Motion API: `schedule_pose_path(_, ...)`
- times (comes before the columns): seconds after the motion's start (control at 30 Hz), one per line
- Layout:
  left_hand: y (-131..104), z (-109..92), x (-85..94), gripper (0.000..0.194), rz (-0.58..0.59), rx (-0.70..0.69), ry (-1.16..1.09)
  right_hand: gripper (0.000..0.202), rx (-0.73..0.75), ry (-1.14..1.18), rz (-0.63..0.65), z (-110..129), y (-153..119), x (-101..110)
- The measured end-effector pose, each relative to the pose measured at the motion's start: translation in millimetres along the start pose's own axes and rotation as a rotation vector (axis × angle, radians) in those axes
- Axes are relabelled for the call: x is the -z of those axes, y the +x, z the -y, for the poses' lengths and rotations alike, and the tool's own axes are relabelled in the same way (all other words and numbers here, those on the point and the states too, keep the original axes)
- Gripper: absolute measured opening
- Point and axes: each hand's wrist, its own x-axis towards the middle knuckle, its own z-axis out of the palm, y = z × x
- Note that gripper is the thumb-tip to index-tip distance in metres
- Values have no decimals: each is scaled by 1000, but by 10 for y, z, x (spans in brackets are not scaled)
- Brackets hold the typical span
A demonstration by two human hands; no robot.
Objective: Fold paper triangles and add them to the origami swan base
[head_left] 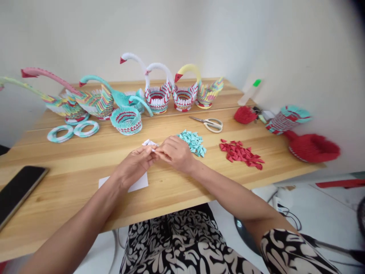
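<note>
My left hand and my right hand meet above the middle of the table, their fingertips pinched on a small white paper piece. Just behind the fingers lie a few folded white paper pieces, partly hidden. A pile of folded teal paper pieces is beside my right hand, and red folded pieces are spread farther right. Flat white paper lies under my left wrist, which covers part of it.
Paper swan baskets line the wooden table's back. Scissors lie before them. Two paper rings and a phone are left; a red paper basket and a glue bottle are right.
</note>
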Motion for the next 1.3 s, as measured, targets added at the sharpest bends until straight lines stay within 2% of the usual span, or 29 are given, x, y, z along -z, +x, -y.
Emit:
schedule_pose_path(0.1,-5,-29,9,26,-21,-46,-6,26,-17,-33,77,-63,79,114)
schedule_pose_path(0.17,-9,-58,9,21,-54,-78,-11,26,-84,-102,163,-223,152,289)
schedule_pose_path(0.27,-11,-113,4,13,-118,-74,-52,21,-344,-273,348,-655,162,615)
schedule_pose_path(0.33,-8,-150,1,5,-153,-64,-92,22,-532,-425,496,-998,46,780)
schedule_pose_path(0.4,-1,-180,3,8,-175,-68,-130,29,-686,-570,667,-1293,-145,868)
schedule_pose_path(0.47,9,-202,9,13,-194,-85,-161,35,-707,-621,806,-1492,-341,901)
schedule_pose_path(0.6,36,-227,38,14,-242,-112,-200,38,-659,-575,840,-1646,-527,944)
schedule_pose_path(0.83,76,-231,105,5,-248,-161,-199,42,-750,-558,877,-1765,-472,1102)
schedule_pose_path(0.93,78,-230,113,4,-252,-198,-207,40,-752,-466,802,-1664,-384,1128)
schedule_pose_path(1.0,75,-233,110,4,-267,-192,-226,47,-771,-263,690,-1462,-305,1114)
schedule_pose_path(1.07,72,-235,107,5,-281,-156,-235,59,-785,12,605,-1156,-230,1074)
schedule_pose_path(1.2,71,-225,107,7,-279,-72,-248,37,-607,228,544,-450,-124,948)
schedule_pose_path(1.3,70,-215,104,7,-264,-52,-251,33,-486,298,545,-121,-76,863)
